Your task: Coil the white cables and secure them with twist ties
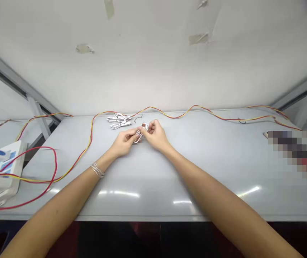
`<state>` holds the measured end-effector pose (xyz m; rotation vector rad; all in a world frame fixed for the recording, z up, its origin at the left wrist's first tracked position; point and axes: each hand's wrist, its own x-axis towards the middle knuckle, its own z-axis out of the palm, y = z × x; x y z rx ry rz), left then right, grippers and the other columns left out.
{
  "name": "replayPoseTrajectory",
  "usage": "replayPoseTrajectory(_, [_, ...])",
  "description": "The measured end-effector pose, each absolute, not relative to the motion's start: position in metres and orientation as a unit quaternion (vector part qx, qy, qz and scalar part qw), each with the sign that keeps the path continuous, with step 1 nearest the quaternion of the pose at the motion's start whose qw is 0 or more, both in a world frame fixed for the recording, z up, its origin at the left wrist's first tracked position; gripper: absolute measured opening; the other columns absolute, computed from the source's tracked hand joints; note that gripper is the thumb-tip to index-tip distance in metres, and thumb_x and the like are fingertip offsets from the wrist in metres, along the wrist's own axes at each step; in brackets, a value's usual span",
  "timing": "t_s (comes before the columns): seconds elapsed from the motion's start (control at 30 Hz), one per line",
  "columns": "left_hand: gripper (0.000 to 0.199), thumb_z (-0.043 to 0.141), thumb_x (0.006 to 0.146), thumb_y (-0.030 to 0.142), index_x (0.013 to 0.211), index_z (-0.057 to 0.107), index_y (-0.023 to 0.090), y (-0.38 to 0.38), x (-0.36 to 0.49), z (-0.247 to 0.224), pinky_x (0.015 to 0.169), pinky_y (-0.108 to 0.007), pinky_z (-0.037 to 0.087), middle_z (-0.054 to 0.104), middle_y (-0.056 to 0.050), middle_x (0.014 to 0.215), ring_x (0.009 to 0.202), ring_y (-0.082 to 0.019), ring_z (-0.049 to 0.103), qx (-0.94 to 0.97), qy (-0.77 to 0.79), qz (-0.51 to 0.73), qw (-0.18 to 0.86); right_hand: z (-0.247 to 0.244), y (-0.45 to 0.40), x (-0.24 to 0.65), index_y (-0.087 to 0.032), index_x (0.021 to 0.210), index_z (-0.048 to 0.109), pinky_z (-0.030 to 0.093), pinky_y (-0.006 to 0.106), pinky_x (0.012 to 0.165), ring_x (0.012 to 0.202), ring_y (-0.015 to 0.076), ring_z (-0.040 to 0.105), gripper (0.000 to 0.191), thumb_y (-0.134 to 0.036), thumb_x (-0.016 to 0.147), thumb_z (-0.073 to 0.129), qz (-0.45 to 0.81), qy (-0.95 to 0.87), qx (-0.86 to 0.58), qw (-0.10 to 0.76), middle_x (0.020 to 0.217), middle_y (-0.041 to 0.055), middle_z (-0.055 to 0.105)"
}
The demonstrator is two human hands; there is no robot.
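Observation:
Between my two hands, just above the grey table [153,172], is a small coiled white cable [138,137]. The fingers of my left hand [123,142] are closed on the lower left part of the coil. At its upper right end, my right hand [156,135] pinches the same cable with thumb and fingers. My fingers cover part of the coil. Several more bundled white cables [119,120] lie on the table just beyond my left hand. A thin dark twist tie [138,119] rests beside them.
A red and yellow wire pair [182,116] runs loosely along the back of the table. At the left stands a white and blue device [3,168] with a red wire [55,161] looping over the table. A blurred-out object [296,150] lies at the right. A white wall [153,64] rises behind.

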<state>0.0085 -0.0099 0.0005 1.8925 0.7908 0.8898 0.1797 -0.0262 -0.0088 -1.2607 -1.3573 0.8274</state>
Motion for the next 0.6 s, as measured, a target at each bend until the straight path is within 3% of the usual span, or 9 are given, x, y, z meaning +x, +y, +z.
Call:
replayPoseTrajectory(0.13, [0.034,0.056,0.093,0.042,0.074,0.061,0.014,-0.017,0.012,0.004,0.077,-0.03,0.043,0.057,-0.006,0.081,0.079,-0.017,0.052,0.763,0.322,0.334,0.449,-0.002,-0.034,0.181,-0.025,0.111,0.041,0.04,0.025,0.057,0.056,0.0121,0.052,0.048,-0.052,0.079,0.066,0.39,-0.584,-0.484,0.522,0.068,-0.007,0.058])
replayPoseTrajectory(0.27, [0.03,0.055,0.094,0.041,0.091,0.069,0.014,-0.019,0.013,0.007,0.076,-0.031,0.044,0.058,-0.007,0.084,0.08,-0.018,0.052,0.752,0.31,0.308,0.493,0.004,-0.04,0.183,-0.024,0.091,0.051,0.037,0.025,0.054,0.054,0.012,0.049,0.024,-0.047,0.089,0.054,0.368,-0.616,-0.487,0.498,0.062,-0.0048,0.053])
replayPoseTrajectory(0.47, [0.033,0.051,0.096,0.041,0.103,0.07,0.015,-0.022,0.013,0.011,0.078,-0.031,0.045,0.057,-0.007,0.085,0.081,-0.018,0.052,0.754,0.307,0.285,0.506,0.002,-0.041,0.184,-0.024,0.081,0.048,0.038,0.026,0.054,0.052,0.0136,0.048,0.027,-0.048,0.092,0.047,0.348,-0.608,-0.522,0.486,0.059,-0.0031,0.052])
replayPoseTrajectory(0.6, [0.034,0.05,0.097,0.039,0.122,0.065,0.021,-0.024,0.015,0.012,0.089,-0.035,0.046,0.063,-0.009,0.101,0.095,-0.022,0.057,0.774,0.298,0.261,0.494,0.001,-0.041,0.184,-0.024,0.078,0.047,0.037,0.027,0.054,0.05,0.0136,0.045,0.027,-0.047,0.092,0.048,0.309,-0.609,-0.543,0.489,0.058,-0.0034,0.049])
